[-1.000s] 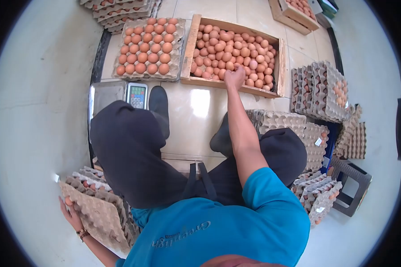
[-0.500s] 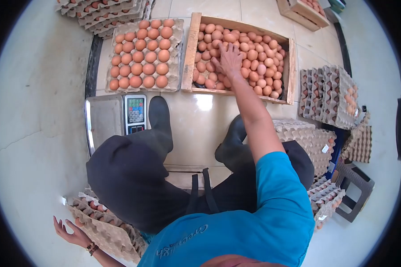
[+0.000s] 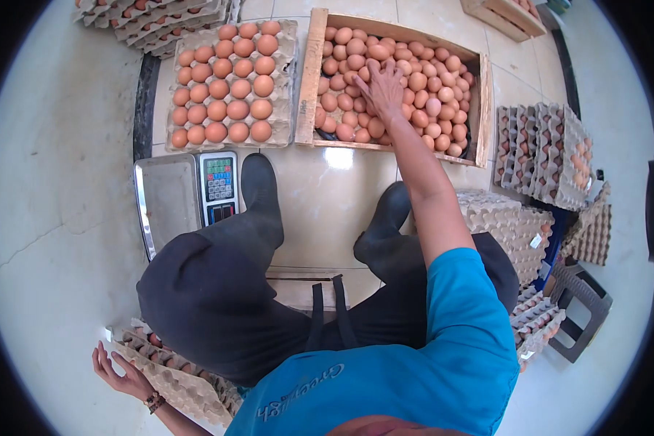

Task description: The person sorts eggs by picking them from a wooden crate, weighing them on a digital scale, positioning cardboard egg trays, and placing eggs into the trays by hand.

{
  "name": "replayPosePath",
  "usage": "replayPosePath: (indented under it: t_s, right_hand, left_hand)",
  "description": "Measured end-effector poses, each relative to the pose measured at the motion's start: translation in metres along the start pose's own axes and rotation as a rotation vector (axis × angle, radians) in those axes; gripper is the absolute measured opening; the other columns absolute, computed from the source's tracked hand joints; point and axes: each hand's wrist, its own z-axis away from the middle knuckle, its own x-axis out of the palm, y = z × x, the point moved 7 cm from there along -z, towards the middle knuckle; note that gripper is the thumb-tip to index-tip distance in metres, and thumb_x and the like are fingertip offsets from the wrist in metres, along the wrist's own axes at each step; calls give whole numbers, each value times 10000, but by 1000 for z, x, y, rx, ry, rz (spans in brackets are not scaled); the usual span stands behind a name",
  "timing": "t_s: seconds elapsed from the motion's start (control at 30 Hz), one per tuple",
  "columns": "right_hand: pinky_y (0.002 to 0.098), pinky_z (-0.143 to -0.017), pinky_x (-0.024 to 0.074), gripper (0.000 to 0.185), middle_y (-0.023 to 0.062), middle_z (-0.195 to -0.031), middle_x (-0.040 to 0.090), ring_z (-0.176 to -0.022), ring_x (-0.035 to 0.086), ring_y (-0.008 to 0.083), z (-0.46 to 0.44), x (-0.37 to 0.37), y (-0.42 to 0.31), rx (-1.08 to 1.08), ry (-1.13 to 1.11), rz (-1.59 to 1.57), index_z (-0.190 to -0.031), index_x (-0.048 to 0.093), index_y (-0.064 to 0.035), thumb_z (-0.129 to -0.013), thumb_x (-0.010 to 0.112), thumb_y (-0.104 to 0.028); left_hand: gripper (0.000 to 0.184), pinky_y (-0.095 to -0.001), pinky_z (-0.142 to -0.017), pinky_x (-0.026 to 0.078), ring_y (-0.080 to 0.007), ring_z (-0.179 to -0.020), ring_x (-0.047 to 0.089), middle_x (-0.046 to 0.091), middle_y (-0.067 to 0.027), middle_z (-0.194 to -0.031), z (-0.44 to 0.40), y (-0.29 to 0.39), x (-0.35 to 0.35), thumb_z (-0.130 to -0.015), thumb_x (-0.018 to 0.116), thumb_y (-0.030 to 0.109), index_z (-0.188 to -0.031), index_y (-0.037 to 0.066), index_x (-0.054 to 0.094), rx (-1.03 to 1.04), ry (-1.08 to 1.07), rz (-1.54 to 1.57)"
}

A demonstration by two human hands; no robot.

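Inside the wooden box [image 3: 312, 87], we touch eggs [image 3: 434, 107] with our right hand [image 3: 386, 91], grip wide. Our left hand [image 3: 123, 375], wide too, is near trays [image 3: 183, 387].

The right hand [image 3: 385, 89] hides some of the eggs [image 3: 434, 107] in a wooden crate [image 3: 311, 80], while the top edge crops a second crate [image 3: 498, 18] and stacked egg trays [image 3: 156, 29] at upper left.

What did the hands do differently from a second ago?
The right hand moved deeper into the wooden crate, away from the person, and spread its fingers over the eggs. The left hand opened up beside the leaning trays. The full egg tray and the scale look the same.
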Motion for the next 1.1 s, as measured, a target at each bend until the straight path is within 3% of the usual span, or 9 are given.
replayPosePath:
  t_s: [0.57, 0.77, 0.87, 1.1]
  right_hand:
    - [510, -958, 479, 594, 147, -1379, 408, -1232, 433, 392, -15, 14, 25, 61, -262, -114, -1203, 621, -209, -712, 740, -521]
    - [498, -954, 481, 612, 135, -1303, 485, -1207, 498, 358, -16, 15, 31, 76, -256, -136, -1155, 701, -180, -663, 735, -542]
    - [485, -960, 479, 642, 133, -1303, 496, -1193, 534, 335, -18, 18, 32, 98, -331, -148, -1158, 703, -161, -673, 706, -583]
    - [421, -871, 500, 533, 118, -1131, 566, -1051, 584, 276, -20, 14, 30, 120, -341, -218, -1073, 683, -92, -756, 676, -520]
  left_hand:
    - [242, -407, -971, 458, -278, -1170, 554, 555, -140, -1288, -1, 19, 7, -964, 553, 41, -1162, 45, 693, 72, -13, 18]
    - [251, -410, -921, 502, -304, -1146, 564, 563, -166, -1250, -7, 36, 12, -945, 520, -4, -1128, 9, 690, 104, -10, 61]
    - [245, -412, -932, 500, -303, -1145, 566, 568, -167, -1240, -6, 39, 14, -938, 525, -7, -1118, 8, 691, 93, -15, 73]
    - [223, -414, -949, 487, -304, -1148, 566, 572, -164, -1236, -9, 50, 18, -943, 538, 5, -1108, 5, 689, 90, -34, 77]
